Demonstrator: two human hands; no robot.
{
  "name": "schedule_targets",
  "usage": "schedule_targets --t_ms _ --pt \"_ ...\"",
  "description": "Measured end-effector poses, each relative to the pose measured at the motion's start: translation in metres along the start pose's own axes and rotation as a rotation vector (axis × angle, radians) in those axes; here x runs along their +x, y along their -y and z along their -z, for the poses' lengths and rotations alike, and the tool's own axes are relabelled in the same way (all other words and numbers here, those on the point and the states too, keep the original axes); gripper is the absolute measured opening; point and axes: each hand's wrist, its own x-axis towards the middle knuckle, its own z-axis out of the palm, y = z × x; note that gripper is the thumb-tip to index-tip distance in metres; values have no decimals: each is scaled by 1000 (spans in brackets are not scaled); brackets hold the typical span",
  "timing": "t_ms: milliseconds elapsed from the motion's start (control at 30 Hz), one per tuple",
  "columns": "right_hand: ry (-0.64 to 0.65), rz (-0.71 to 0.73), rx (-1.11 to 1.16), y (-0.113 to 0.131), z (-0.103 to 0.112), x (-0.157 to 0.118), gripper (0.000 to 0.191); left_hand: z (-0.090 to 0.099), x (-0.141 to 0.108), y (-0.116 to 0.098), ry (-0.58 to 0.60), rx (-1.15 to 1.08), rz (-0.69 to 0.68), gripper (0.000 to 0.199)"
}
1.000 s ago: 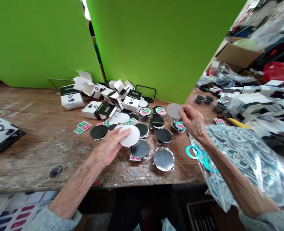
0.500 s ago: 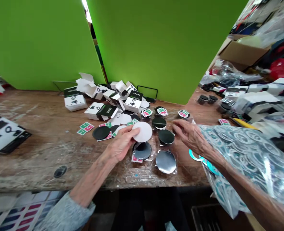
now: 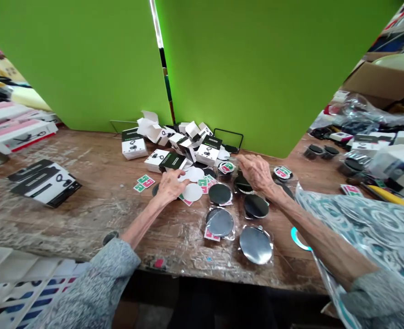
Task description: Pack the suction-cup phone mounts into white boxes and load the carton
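Left hand half-open at a white disc's edge, right hand open above a black disc

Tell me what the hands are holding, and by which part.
Nothing visibly: the left hand is beside a white disc, the right hand over a bagged black disc.

a scuffed wooden workbench holds white boxes, round plates in plastic sleeves, and sticker cards.

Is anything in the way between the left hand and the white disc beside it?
Nothing visible: the left hand sits right at the edge of the white disc, with no other item between them. A second white disc lies just beyond.
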Motion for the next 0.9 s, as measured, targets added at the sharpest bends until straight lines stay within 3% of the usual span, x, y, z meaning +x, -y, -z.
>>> schedule_targets --t_ms 133,233,367,533,600,733,833,900 --pt "89 194 -216 13 -19 7 29 1 1 16 -8 161 -2 46" --pt "148 259 -234 18 -24 5 26 -3 -7 20 18 264 -114 52" --pt "115 283 -193 22 -12 4 33 -15 -12 18 125 370 -352 60" --pt "153 302 -56 39 8 16 26 -21 -9 20 165 366 -437 42" --pt "186 323 73 52 6 20 25 -19 -8 24 132 189 -388 47" --pt "336 418 320 80 -11 23 31 -10 -4 27 47 -346 -115 48" --pt "421 546 419 99 -24 24 38 -4 3 22 17 -492 14 41" --pt "382 561 426 108 -28 27 37 -1 10 16 15 -588 75 38"
